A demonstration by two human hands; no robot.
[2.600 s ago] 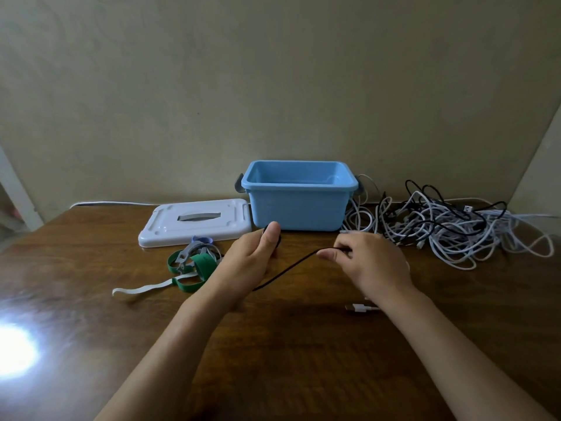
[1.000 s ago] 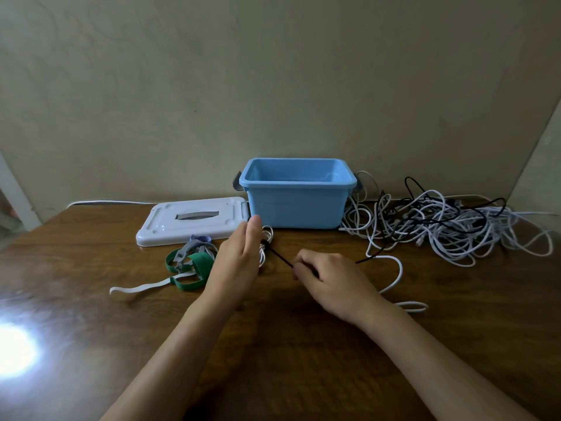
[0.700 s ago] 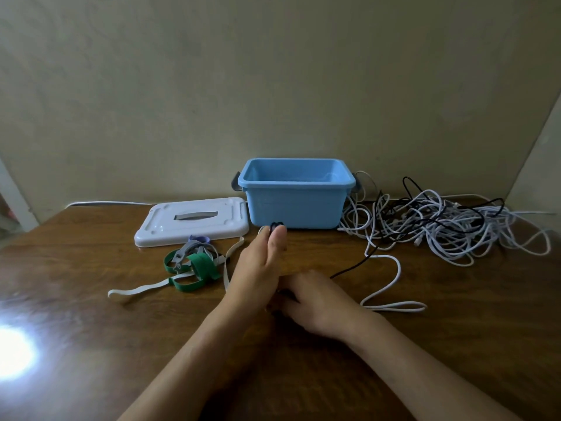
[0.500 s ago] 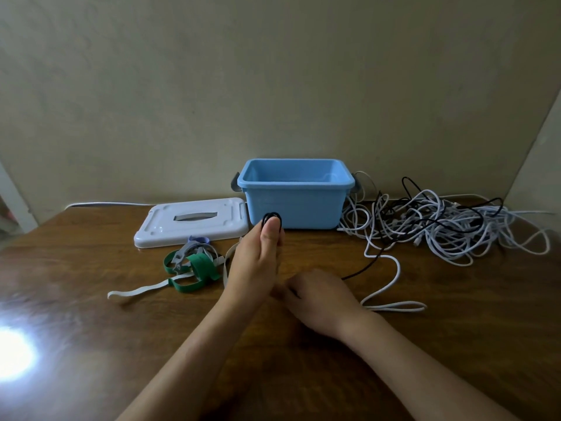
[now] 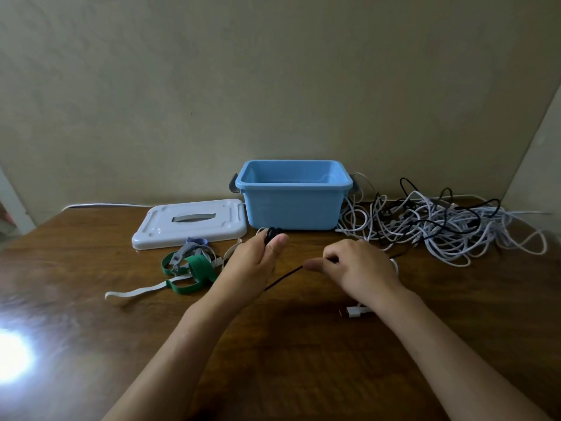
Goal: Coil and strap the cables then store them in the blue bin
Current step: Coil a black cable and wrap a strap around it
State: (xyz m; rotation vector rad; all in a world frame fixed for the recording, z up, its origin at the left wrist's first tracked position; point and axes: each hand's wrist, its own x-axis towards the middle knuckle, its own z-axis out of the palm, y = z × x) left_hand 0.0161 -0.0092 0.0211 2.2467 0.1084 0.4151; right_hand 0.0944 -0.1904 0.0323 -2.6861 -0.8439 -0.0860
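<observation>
A thin black cable (image 5: 283, 276) runs between my two hands in front of the open blue bin (image 5: 293, 205). My left hand (image 5: 253, 265) grips a small coil of that cable (image 5: 272, 233), with loops showing above the thumb. To its right, my right hand (image 5: 358, 268) pinches the cable's free length. The cable trails on to the tangled heap of white and black cables (image 5: 440, 226) right of the bin. A white connector end (image 5: 352, 312) lies on the table under my right wrist.
The bin's white lid (image 5: 188, 223) lies flat to the left of the bin. A bundle of green, grey and white straps (image 5: 188, 265) sits in front of the lid. A bright glare patch (image 5: 12, 357) marks the wooden table at the near left.
My right hand has moved away to the right of my left hand, drawing the black cable out between them. The coil in my left hand has gained loops.
</observation>
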